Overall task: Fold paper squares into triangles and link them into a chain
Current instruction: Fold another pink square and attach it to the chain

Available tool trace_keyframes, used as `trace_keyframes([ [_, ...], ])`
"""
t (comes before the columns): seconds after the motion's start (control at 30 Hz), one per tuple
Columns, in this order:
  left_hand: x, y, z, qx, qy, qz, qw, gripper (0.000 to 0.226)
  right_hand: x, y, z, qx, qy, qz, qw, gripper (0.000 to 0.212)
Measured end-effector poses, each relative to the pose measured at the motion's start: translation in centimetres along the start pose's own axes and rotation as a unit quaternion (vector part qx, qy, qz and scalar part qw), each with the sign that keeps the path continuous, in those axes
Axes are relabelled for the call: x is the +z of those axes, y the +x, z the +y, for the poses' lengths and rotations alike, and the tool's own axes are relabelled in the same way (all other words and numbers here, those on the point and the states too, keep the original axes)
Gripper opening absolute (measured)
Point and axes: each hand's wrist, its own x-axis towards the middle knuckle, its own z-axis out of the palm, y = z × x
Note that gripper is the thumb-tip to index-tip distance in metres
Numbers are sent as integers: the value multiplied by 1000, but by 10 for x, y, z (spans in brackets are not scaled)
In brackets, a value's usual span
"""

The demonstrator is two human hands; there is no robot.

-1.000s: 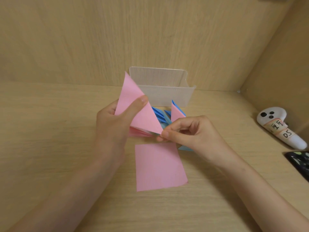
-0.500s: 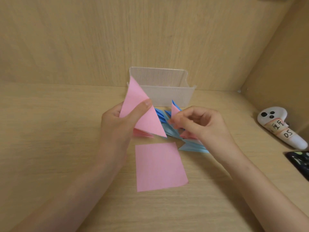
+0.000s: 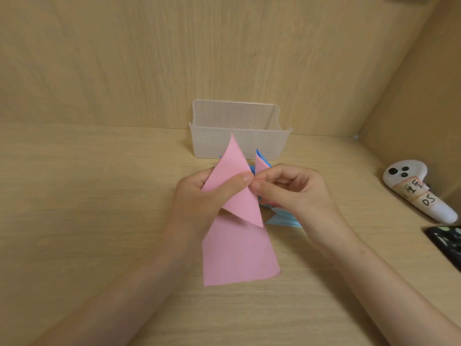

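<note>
Wooden desk (image 3: 99, 221): left hand (image 3: 197, 198) fingers (image 3: 237, 181) pinch pink triangle (image 3: 232, 161), shifted right, meeting right hand (image 3: 294, 193) pinching chain (image 3: 283, 222).

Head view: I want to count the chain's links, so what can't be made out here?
Head view:
chain: mostly behind the right hand gripping it; links uncountable.
pink square: top edge under the pink triangle in the left hand.
dark object: cut off by the right edge.

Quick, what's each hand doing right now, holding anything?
Left hand: closed, gripping the folded pink triangle.
Right hand: closed, fingers curled, apparently pinching the pink and blue paper chain.
</note>
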Motion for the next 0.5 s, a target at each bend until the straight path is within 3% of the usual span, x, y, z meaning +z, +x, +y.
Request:
trace_keyframes([
  [0.23,-3,1,3,-4,8,-22,1000,2,2,-1,-2,3,13,-15,1000,5],
  [0.5,-3,1,1,-6,-10,6,1000,6,2,-1,-2,2,-4,-31,1000,9],
])
